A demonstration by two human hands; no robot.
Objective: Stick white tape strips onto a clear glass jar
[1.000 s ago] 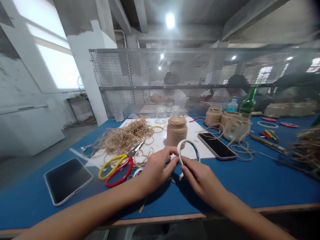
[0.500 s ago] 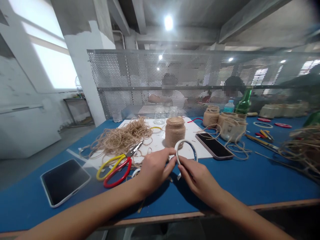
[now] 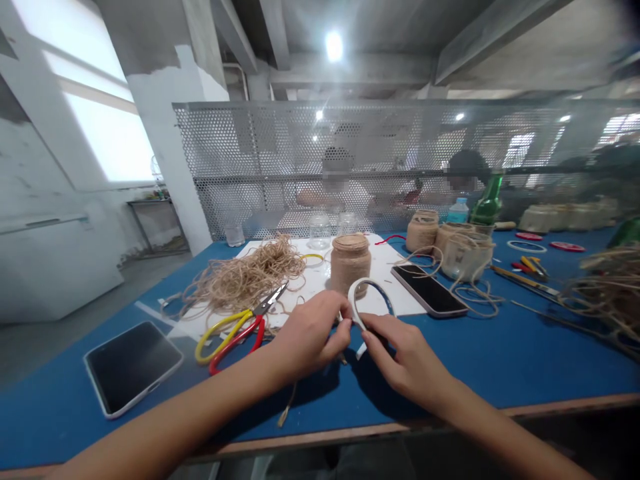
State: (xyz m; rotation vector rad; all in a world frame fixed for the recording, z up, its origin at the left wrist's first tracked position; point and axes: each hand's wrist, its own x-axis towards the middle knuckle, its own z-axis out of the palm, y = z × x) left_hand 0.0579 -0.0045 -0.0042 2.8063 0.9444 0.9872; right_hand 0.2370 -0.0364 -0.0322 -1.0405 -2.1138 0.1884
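Observation:
Between my hands stands a narrow roll of white tape (image 3: 353,294), its inner face dark and printed, with a short white end hanging below. My right hand (image 3: 409,353) grips its lower right part between thumb and fingers. My left hand (image 3: 314,333) is closed in a pinch at the roll's left edge; what lies between those fingertips is hidden. Just behind the roll, a jar wrapped in jute twine (image 3: 350,263) stands upright on white paper (image 3: 313,273). Scissors (image 3: 260,313) with one yellow and one red handle lie blades apart, left of my left hand, partly covered by my forearm.
A heap of loose twine (image 3: 245,273) lies at left, near a tablet-like device (image 3: 134,367). At right are a phone (image 3: 430,291), more jars (image 3: 423,232), a green bottle (image 3: 489,203) and pliers (image 3: 533,267). A perforated metal screen (image 3: 225,147) closes the back; people sit behind it.
My left hand has shifted slightly, its fingers curling more at the roll's edge. My right fingers have opened a little around the roll, which has tilted slightly. The view has moved a little.

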